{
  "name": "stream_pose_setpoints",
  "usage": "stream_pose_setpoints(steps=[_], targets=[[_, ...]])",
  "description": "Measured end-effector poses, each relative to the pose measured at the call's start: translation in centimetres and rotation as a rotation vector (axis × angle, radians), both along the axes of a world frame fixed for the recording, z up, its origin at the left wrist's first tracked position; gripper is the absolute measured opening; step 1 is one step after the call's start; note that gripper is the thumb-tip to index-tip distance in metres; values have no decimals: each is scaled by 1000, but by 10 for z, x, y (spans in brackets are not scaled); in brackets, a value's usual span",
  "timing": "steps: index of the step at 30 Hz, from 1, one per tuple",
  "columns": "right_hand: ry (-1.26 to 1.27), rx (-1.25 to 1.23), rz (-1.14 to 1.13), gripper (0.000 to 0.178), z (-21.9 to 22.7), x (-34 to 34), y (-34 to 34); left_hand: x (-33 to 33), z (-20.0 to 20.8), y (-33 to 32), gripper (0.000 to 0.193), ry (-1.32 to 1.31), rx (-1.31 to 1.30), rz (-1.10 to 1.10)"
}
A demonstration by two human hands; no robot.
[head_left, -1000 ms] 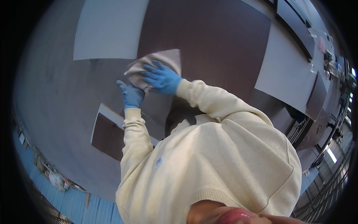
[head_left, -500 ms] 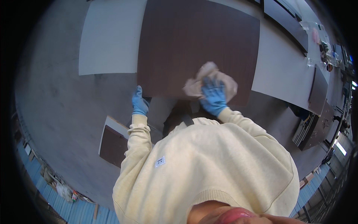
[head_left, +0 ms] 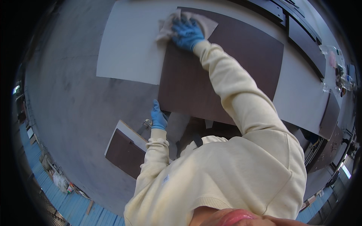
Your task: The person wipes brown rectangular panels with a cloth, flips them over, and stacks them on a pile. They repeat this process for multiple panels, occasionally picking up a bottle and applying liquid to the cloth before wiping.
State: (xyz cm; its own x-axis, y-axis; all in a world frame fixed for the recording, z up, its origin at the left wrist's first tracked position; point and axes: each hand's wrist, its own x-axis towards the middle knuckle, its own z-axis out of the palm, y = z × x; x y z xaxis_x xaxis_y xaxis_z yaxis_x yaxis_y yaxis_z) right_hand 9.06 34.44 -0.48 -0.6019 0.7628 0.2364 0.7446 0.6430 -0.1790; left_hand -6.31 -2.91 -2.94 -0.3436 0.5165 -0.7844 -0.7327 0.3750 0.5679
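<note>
Dark brown, the broad panel (head_left: pixel 192 79) lies on the white desk (head_left: pixel 128 49), its near side jutting out past the desk's near edge. That overhang looks like the chief weak point: a hard push down on it could tip the panel, and a pull toward the body could drag it further off. The left hand (head_left: pixel 158 116) is at the panel's near left corner; how firmly its grip closes there, or whether fingers hook underneath, I cannot tell. Should that corner go unsteadied, sideways rubbing might swing the panel round.

The right hand's grip (head_left: pixel 187 34) is spread flat on a pale cloth (head_left: pixel 208 25) near the panel's far left corner, toward the desk's far edge, not wrapped around it. Cloth hangs beyond the panel's left side, so it could catch on that corner, bunch up or slip from under the palm.
</note>
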Motion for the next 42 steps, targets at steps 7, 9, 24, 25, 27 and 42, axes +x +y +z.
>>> stream_pose_setpoints(steps=[7, 9, 24, 25, 27, 42], targets=[[122, 39, -233, 63, 27, -8, 42, 10, 8, 12, 64, -74, 37, 72], [31, 55, -10, 58, 19, -6, 5, 12, 10, 15, 66, -41, 22, 27], [-56, 110, -615, 45, 0, 368, -72, 16, 25, 19, 67, 37, -205, -14], [-63, 39, -569, 43, 3, 341, -100, 16, 25, 18, 67, 44, -191, -21], [80, 253, -462, 27, 10, 264, -166, 15, 25, 18, 66, 19, -158, -31], [-292, 103, -1013, 53, 25, 503, -284, -18, -2, 15, 45, -113, -26, -76]])
